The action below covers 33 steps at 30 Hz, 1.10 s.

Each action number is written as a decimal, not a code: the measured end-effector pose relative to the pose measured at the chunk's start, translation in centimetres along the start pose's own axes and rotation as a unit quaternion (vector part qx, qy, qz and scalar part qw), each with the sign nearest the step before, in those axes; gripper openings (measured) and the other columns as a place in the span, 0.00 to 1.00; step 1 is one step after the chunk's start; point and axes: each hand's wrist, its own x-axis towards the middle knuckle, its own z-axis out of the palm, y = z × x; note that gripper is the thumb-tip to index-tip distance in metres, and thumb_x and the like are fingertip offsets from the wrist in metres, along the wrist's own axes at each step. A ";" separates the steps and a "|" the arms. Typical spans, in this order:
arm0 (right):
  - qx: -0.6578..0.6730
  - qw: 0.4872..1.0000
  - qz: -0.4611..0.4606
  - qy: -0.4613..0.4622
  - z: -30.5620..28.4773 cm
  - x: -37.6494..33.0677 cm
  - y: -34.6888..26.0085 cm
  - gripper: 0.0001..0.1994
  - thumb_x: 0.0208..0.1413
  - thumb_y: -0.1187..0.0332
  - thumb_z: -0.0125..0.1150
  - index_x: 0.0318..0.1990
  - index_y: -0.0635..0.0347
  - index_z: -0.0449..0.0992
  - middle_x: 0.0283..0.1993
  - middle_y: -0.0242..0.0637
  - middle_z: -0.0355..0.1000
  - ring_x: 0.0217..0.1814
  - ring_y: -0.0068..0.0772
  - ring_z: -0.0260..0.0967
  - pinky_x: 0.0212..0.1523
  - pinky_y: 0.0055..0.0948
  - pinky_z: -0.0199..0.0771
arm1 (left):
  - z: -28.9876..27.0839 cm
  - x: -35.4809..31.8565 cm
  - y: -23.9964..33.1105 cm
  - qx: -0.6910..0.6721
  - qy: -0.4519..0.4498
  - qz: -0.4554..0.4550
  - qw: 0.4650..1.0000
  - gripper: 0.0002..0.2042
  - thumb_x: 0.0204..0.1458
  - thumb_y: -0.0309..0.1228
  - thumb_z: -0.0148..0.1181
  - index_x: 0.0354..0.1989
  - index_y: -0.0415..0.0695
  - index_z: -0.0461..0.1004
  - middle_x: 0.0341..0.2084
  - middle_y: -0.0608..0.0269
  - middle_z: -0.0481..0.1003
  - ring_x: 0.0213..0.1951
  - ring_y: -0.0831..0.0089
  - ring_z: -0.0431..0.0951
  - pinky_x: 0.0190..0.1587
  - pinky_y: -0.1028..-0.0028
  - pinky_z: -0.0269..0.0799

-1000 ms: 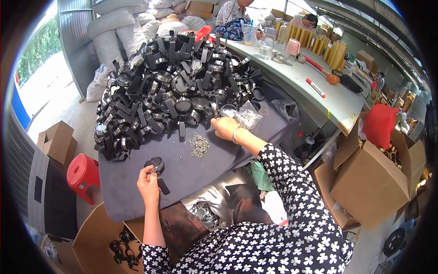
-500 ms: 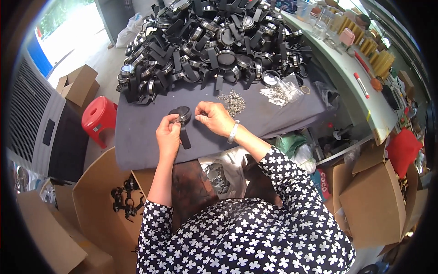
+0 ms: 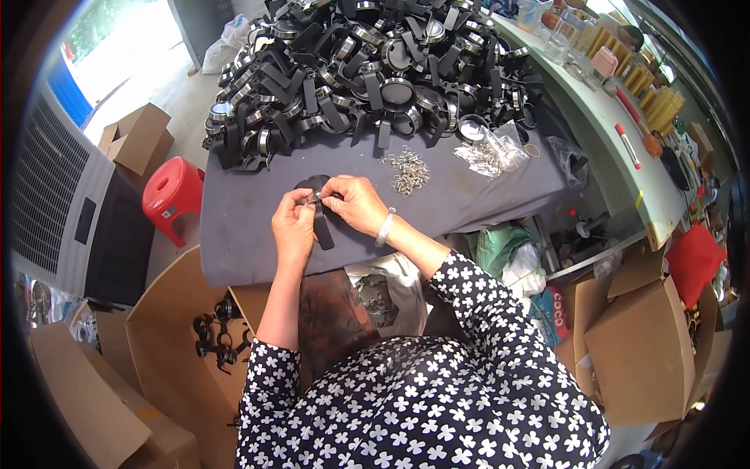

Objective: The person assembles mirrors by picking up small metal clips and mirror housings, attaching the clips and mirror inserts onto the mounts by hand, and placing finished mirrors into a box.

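Over the near left part of the grey cloth-covered table [image 3: 250, 227], my left hand [image 3: 292, 230] is closed on a black handle piece [image 3: 324, 233] with a round black end and a metal band. The handle part points toward me. My right hand [image 3: 358, 205], with a silver band at the wrist, has its thumb and finger pinched at the metal band. Whatever is between those fingertips is too small to make out. To the right of my hands lies a heap of small metal fasteners [image 3: 409, 173]. Several similar handle pieces [image 3: 397, 92] form a big pile behind.
Silvery small parts [image 3: 483, 159] spill from a clear bag at the table's right. A red stool [image 3: 173, 195] and an open carton [image 3: 168, 336] with black rings stand left. Another carton [image 3: 641, 344] is at right, below a side bench [image 3: 594, 98] with tools.
My right hand has moved left from beside the handle piece to its metal band, so both hands now meet there. The view has shifted slightly.
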 end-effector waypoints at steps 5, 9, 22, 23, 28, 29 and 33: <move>-0.042 0.999 -0.027 -0.007 -0.1 0.3 -0.1 0.04 0.42 0.78 0.56 0.29 0.66 0.72 0.25 0.39 0.68 0.24 0.30 0.66 0.26 0.26 0.65 | -0.2 0.2 -0.3 -0.005 -0.003 -0.008 1.000 0.08 0.48 0.21 0.50 0.37 0.41 0.69 0.15 0.74 0.64 0.14 0.89 0.60 0.12 0.86 0.56; -0.030 0.999 -0.017 -0.014 -0.2 0.3 -0.1 0.03 0.42 0.77 0.56 0.28 0.64 0.72 0.25 0.41 0.68 0.25 0.37 0.67 0.27 0.30 0.66 | -0.4 0.2 -0.2 0.016 -0.026 -0.002 1.000 0.09 0.50 0.22 0.45 0.39 0.39 0.67 0.21 0.63 0.72 0.20 0.81 0.72 0.14 0.85 0.62; 0.183 0.976 0.114 -0.008 0.6 1.2 -0.9 0.04 0.43 0.83 0.55 0.28 0.67 0.69 0.21 0.29 0.67 0.22 0.16 0.64 0.23 0.19 0.66 | 0.1 -0.2 0.7 0.030 0.003 -0.033 0.999 0.09 0.49 0.21 0.44 0.38 0.40 0.67 0.21 0.63 0.72 0.19 0.82 0.71 0.13 0.84 0.61; 0.199 0.975 0.104 0.007 0.6 1.4 -0.9 0.05 0.44 0.84 0.53 0.29 0.67 0.68 0.20 0.32 0.67 0.19 0.19 0.66 0.20 0.20 0.66 | 0.2 0.0 0.8 0.030 0.003 -0.033 0.999 0.09 0.49 0.21 0.44 0.38 0.40 0.67 0.21 0.63 0.72 0.19 0.82 0.71 0.13 0.84 0.61; 0.189 0.979 0.074 0.003 0.2 2.0 -0.4 0.06 0.43 0.81 0.57 0.30 0.67 0.68 0.19 0.31 0.67 0.19 0.18 0.65 0.21 0.19 0.65 | 0.4 0.5 1.4 -0.027 -0.011 -0.026 0.999 0.09 0.49 0.21 0.45 0.38 0.40 0.68 0.21 0.63 0.72 0.20 0.81 0.71 0.16 0.84 0.61; 0.170 0.984 0.059 -0.002 0.0 1.8 -0.1 0.07 0.42 0.79 0.58 0.31 0.67 0.69 0.19 0.31 0.67 0.20 0.18 0.64 0.21 0.20 0.65 | 0.1 0.5 1.1 0.013 -0.017 -0.024 0.999 0.09 0.49 0.20 0.45 0.38 0.39 0.68 0.22 0.64 0.72 0.21 0.80 0.72 0.17 0.84 0.62; -0.064 0.997 -0.014 -0.044 -0.6 1.6 -0.3 0.17 0.34 0.63 0.69 0.31 0.60 0.71 0.18 0.32 0.63 0.20 0.23 0.59 0.22 0.24 0.61 | -1.2 0.1 -0.3 -0.068 -0.021 -0.044 0.997 0.07 0.48 0.21 0.47 0.36 0.40 0.69 0.24 0.62 0.72 0.20 0.78 0.72 0.16 0.80 0.68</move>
